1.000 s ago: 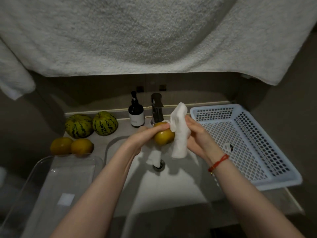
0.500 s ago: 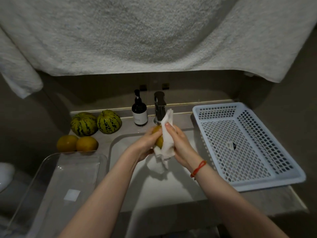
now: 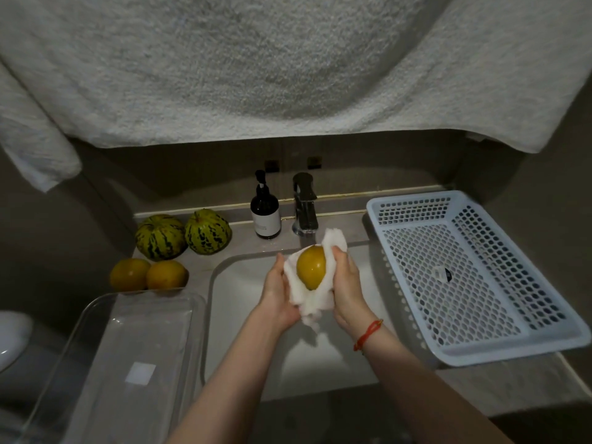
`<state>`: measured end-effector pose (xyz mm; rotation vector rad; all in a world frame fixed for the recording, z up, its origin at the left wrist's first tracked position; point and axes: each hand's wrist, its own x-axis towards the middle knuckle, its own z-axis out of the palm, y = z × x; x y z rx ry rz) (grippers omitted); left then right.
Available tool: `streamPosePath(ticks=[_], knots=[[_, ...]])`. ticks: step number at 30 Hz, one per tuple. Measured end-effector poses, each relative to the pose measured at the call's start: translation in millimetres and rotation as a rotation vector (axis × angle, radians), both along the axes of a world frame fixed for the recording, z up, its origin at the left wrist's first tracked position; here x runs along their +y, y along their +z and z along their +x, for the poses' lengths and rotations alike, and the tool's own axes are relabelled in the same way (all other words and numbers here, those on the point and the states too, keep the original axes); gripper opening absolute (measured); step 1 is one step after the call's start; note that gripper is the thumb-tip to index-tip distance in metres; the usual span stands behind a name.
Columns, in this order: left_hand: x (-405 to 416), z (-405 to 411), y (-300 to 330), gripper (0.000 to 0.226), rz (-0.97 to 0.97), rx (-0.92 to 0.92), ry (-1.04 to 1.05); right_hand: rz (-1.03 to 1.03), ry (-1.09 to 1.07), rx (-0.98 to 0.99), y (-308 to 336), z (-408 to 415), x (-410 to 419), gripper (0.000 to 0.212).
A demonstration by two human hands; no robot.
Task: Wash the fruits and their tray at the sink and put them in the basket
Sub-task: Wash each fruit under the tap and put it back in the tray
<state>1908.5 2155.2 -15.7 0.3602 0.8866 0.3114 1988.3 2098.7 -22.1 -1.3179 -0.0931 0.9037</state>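
1. Left hand (image 3: 278,298) and right hand (image 3: 347,288) both grasp a white cloth (image 3: 309,304) wrapped round a yellow fruit (image 3: 311,267) – held over the sink (image 3: 224,315).
2. Blue basket (image 3: 474,355) on the worktop (image 3: 512,376), right of the sink.
3. Clear tray (image 3: 105,363) left – two oranges (image 3: 147,275), two striped melons (image 3: 182,233) behind it.

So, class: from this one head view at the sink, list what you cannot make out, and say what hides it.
- Underside of the yellow fruit: wrapped by the white cloth.
- Palms of the left hand and right hand: turned inward behind the cloth.
- Whether the faucet runs: spout blocked by cloth; dim light.
- Bottle label: too small.
- Clear tray: cut off by the bottom-left edge.
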Motion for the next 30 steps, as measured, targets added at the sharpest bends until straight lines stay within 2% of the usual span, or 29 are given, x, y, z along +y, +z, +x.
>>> streamPosePath(ticks=[3, 7, 12, 15, 17, 19, 22, 23, 24, 27, 28, 30], knots=[[-5.2, 10.9, 6.0, 0.05, 0.152, 0.044, 0.004, 0.01, 0.045, -0.303, -0.8, -3.0, -3.7, 0.021], [-12.7, 19.6, 6.9, 0.047, 0.373, 0.216, 0.035, 0.017, 0.016, -0.593, 1.3, -8.5, -4.0, 0.031], [-12.0, 20.9, 1.5, 0.039, 0.487, 0.124, 0.118, 0.022, 0.032, -0.867, -3.8, -16.6, -14.3, 0.042], [-16.3, 18.8, -1.2, 0.028, 0.457, 0.128, 0.104, 0.002, -0.019, -1.008, -2.0, -16.2, -12.9, 0.023], [-18.5, 19.3, -2.8, 0.028, 0.453, 0.157, 0.113, -0.021, -0.086, -0.939, -1.7, -19.4, -8.4, 0.023], [-18.9, 20.5, -1.1, 0.025, 0.443, 0.166, 0.132, -0.053, -0.171, -0.718, -0.1, -22.0, -2.2, 0.023], [-21.8, 22.0, 1.6, 0.031, 0.278, 0.122, 0.17, 0.021, -0.194, -0.293, 3.7, -21.5, 2.8, 0.026], [-23.6, 21.1, 1.4, 0.034, 0.195, 0.066, 0.171, 0.04, -0.168, -0.266, 5.9, -21.9, 2.2, 0.025], [-25.0, 20.2, 1.9, 0.036, 0.118, -0.024, 0.18, 0.041, -0.121, -0.36, 7.9, -22.3, -1.0, 0.022], [-23.9, 14.8, 4.4, 0.035, -0.005, -0.237, 0.217, -0.026, 0.169, -1.171, 7.3, -18.8, -12.9, 0.026], [-22.0, 13.3, 5.8, 0.033, 0.006, -0.227, 0.178, -0.02, 0.239, -1.333, 7.1, -14.6, -14.8, 0.024], [-16.6, 11.7, 14.1, 0.035, 0.078, -0.16, 0.055, -0.024, 0.282, -1.512, 8.4, -5.0, -18.5, 0.026]])
